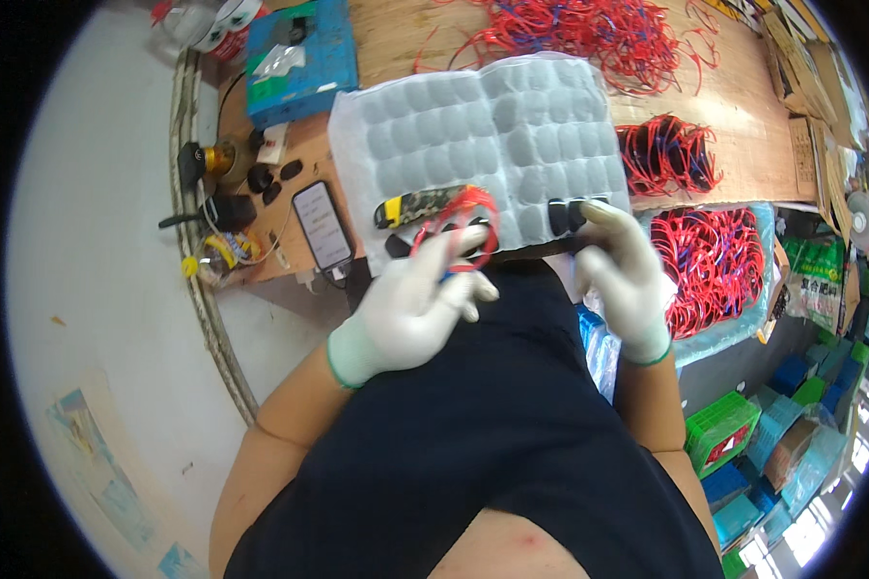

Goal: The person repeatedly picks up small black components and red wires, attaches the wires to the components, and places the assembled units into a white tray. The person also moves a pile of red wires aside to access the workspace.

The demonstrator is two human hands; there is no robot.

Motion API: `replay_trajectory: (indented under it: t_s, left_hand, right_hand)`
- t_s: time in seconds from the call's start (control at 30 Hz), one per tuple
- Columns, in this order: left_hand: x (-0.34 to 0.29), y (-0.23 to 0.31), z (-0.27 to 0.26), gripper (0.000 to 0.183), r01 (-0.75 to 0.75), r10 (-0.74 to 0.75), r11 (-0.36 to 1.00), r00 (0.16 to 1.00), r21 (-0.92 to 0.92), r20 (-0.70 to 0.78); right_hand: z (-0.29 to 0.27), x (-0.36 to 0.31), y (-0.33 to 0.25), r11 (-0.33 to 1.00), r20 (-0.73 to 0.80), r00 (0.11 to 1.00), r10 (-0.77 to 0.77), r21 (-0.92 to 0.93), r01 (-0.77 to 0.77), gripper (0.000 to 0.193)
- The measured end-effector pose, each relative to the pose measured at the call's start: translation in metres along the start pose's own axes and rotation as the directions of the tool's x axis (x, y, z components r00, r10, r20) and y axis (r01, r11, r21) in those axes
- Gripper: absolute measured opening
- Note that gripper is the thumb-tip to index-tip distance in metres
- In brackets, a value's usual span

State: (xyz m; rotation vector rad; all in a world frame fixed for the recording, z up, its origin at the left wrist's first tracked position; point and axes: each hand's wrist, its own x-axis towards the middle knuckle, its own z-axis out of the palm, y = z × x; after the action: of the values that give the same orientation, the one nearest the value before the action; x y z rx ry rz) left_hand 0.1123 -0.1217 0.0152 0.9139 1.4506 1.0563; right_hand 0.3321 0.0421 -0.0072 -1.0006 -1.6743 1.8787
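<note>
My left hand (pixel 406 314), in a white glove with a green cuff, is closed around a loop of thin red wire (pixel 493 224). Dark pieces show behind its fingers, partly hidden. My right hand (pixel 632 285), gloved the same way, has its fingers apart, thumb blurred. Its fingertip is at a pair of small black parts (pixel 564 216) on the near right of a white dimpled tray (pixel 434 125); whether it touches them I cannot tell. By my left hand on the tray lies a camouflage-patterned tool (pixel 420 206) with a yellow end.
A phone (pixel 322 227) lies left of the tray, near a blue box (pixel 304 63). Tangled red wires (pixel 589 39) heap at the back. A wire bundle (pixel 668 154) and a wire-filled bin (pixel 710 270) are on the right. Crates (pixel 722 429) stand low right.
</note>
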Motion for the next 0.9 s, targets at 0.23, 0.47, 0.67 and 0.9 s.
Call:
replay_trajectory:
  t_s: [0.23,0.47,0.67,0.9]
  left_hand:
    - [-0.011,-0.015,0.016,0.023,-0.144,0.138,0.972,0.99,0.184,0.042]
    - [-0.017,0.007,0.024,0.018,-0.168,0.175,0.973,0.984,-0.16,0.031]
    - [-0.015,0.025,0.048,0.023,0.002,0.018,0.966,0.997,-0.26,0.076]
    - [0.01,0.027,0.081,0.025,0.031,-0.048,0.974,0.996,-0.226,-0.07]
  right_hand:
    - [0.057,-0.01,-0.012,0.81,0.305,0.89,-0.34,-0.386,0.441,0.046]
    - [0.044,-0.008,-0.015,0.91,0.352,0.932,0.091,0.352,-0.221,0.031]
    - [0.004,0.0,-0.031,0.916,0.503,0.833,0.23,0.177,-0.36,0.037]
    - [-0.023,0.012,-0.03,0.896,0.493,0.833,0.254,0.204,-0.394,0.031]
